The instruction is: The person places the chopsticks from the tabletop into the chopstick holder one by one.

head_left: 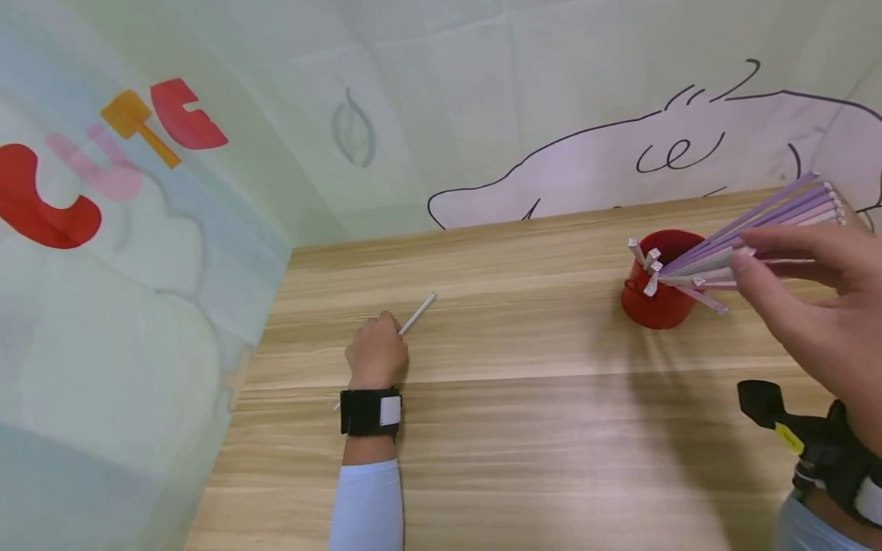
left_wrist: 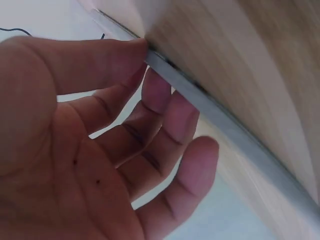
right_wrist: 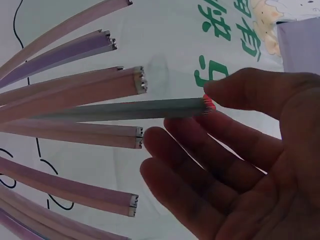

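Observation:
My left hand (head_left: 376, 353) is low over the wooden table, left of centre, and pinches a thin grey stick (head_left: 418, 313). In the left wrist view, the thumb and fingertips hold this stick (left_wrist: 225, 122), and the little finger stands off it. A red cup (head_left: 658, 308) at the right holds several purple, pink and pale sticks (head_left: 758, 214) with sparkly ends, fanned out to the right. Beside it, my right hand (head_left: 827, 306) pinches the end of a grey-green stick (right_wrist: 130, 110) between thumb and forefinger. That stick's other end is among the bunch.
Behind the table (head_left: 510, 428) hangs a pale sheet (head_left: 441, 115) with a black line drawing. Another printed sheet (head_left: 110, 306) with coloured letters borders the left side. A black wrist mount (head_left: 820, 444) sits on the right wrist.

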Demonstrator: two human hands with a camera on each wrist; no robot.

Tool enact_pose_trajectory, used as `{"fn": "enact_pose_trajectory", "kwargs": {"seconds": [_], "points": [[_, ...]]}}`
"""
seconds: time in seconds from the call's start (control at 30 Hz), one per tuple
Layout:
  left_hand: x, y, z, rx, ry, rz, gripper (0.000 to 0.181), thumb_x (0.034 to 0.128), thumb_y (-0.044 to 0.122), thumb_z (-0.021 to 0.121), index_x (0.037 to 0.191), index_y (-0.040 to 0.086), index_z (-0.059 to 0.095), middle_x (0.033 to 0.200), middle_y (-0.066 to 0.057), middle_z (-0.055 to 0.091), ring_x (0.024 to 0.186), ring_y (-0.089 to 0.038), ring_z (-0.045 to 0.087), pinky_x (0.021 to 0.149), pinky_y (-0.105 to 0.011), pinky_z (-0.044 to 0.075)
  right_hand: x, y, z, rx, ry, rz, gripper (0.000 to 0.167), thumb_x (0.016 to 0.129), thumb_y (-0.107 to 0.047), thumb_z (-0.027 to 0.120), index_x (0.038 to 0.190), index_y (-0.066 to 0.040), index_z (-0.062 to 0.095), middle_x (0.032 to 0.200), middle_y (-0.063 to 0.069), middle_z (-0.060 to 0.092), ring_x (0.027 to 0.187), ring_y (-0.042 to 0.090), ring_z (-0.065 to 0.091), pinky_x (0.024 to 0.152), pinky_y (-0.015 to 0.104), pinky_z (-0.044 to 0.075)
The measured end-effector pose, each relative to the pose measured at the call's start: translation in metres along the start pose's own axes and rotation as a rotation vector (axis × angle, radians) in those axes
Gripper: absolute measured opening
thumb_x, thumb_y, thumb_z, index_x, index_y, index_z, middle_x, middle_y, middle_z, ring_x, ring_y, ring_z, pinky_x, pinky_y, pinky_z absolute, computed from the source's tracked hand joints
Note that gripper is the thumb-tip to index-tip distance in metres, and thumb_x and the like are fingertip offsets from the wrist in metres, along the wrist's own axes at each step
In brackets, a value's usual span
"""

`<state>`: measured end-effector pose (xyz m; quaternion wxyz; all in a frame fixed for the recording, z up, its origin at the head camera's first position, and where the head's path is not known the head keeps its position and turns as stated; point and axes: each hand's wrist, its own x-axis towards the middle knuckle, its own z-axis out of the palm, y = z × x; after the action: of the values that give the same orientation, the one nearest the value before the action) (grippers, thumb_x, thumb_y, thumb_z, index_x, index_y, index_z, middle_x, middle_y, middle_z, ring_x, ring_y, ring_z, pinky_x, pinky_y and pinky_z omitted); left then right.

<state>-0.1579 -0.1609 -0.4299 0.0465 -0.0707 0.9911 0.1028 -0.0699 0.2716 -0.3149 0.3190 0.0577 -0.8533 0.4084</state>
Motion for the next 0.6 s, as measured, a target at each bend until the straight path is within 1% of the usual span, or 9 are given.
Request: {"fn": "enact_pose_trajectory", "kwargs": {"seconds": [0.07,0.1,0.17,0.2,0.27,0.37,0.43,0.53,0.6], "points": [[0.0,0.001,0.0,-0.011,0.017,0.014,0.014,0.0926,0.007,0.064,0.106,0.006,0.067,0.095,-0.015,0.065,0.087,-0.037,0.064,0.065,-0.052,0.053,0.001,-0.004,0.0,-0.029,-0.047,-0.019,0.034,0.089,-0.006,0.075,0.122,0.001,0.071,0.119,0.005,0.068,0.099,-0.012,0.052,0.09,0.006,0.041],[-0.001,0.003,-0.001,-0.023,0.031,0.026,0.014,0.0931,0.007,0.063,0.106,0.006,0.067,0.094,-0.015,0.065,0.085,-0.036,0.064,0.065,-0.051,0.053,0.001,-0.004,0.0,-0.028,-0.047,-0.024,0.035,0.088,-0.006,0.076,0.122,0.0,0.071,0.119,0.006,0.068,0.1,-0.012,0.052,0.091,0.006,0.04],[-0.002,0.007,-0.003,-0.053,0.071,0.066,0.013,0.0936,0.006,0.062,0.106,0.005,0.066,0.091,-0.013,0.064,0.081,-0.033,0.064,0.063,-0.048,0.053,-0.001,-0.004,-0.001,-0.022,-0.016,-0.044,0.034,0.088,-0.005,0.075,0.122,-0.002,0.072,0.12,0.008,0.069,0.102,-0.011,0.053,0.093,0.009,0.041],[-0.002,0.01,-0.005,-0.073,0.094,0.089,0.013,0.0947,0.006,0.061,0.106,0.005,0.066,0.089,-0.012,0.064,0.078,-0.031,0.063,0.062,-0.047,0.052,-0.002,-0.003,-0.002,-0.022,0.009,-0.049,0.033,0.089,-0.005,0.075,0.122,-0.004,0.072,0.121,0.007,0.069,0.103,-0.01,0.054,0.095,0.011,0.042],[-0.005,0.019,-0.01,-0.128,0.15,0.155,0.011,0.0961,0.006,0.062,0.107,0.004,0.066,0.088,-0.01,0.065,0.075,-0.027,0.063,0.06,-0.043,0.051,-0.004,-0.002,-0.003,0.013,0.056,-0.047,0.031,0.088,-0.004,0.074,0.12,-0.004,0.074,0.121,0.008,0.07,0.102,-0.007,0.058,0.096,0.014,0.043],[-0.012,0.036,-0.019,-0.22,0.245,0.285,0.011,0.0978,0.006,0.062,0.108,0.003,0.065,0.087,-0.009,0.066,0.072,-0.023,0.062,0.059,-0.038,0.05,-0.008,-0.006,-0.005,0.022,0.073,-0.06,0.028,0.089,-0.003,0.074,0.116,-0.003,0.075,0.119,0.015,0.07,0.101,-0.005,0.059,0.096,0.015,0.044],[-0.019,0.048,-0.025,-0.284,0.305,0.387,0.012,0.0978,0.006,0.064,0.109,0.003,0.064,0.089,-0.007,0.065,0.074,-0.021,0.062,0.061,-0.036,0.05,-0.009,-0.008,-0.004,0.061,0.06,-0.08,0.026,0.087,-0.001,0.074,0.113,-0.002,0.076,0.116,0.014,0.071,0.1,0.0,0.062,0.095,0.016,0.045],[-0.032,0.068,-0.033,-0.387,0.376,0.547,0.013,0.0979,0.007,0.065,0.11,0.003,0.062,0.091,-0.006,0.064,0.079,-0.019,0.061,0.065,-0.035,0.051,-0.01,-0.016,0.001,0.093,0.015,-0.157,0.024,0.086,0.0,0.075,0.11,-0.003,0.077,0.112,0.016,0.072,0.1,0.008,0.064,0.095,0.016,0.046],[-0.041,0.081,-0.037,-0.471,0.405,0.662,0.013,0.0978,0.006,0.065,0.11,0.004,0.061,0.092,-0.006,0.063,0.082,-0.018,0.061,0.068,-0.035,0.053,-0.01,-0.023,0.006,0.139,-0.003,-0.223,0.025,0.082,0.0,0.078,0.107,-0.003,0.078,0.107,0.016,0.073,0.096,0.014,0.068,0.094,0.017,0.047]]}}
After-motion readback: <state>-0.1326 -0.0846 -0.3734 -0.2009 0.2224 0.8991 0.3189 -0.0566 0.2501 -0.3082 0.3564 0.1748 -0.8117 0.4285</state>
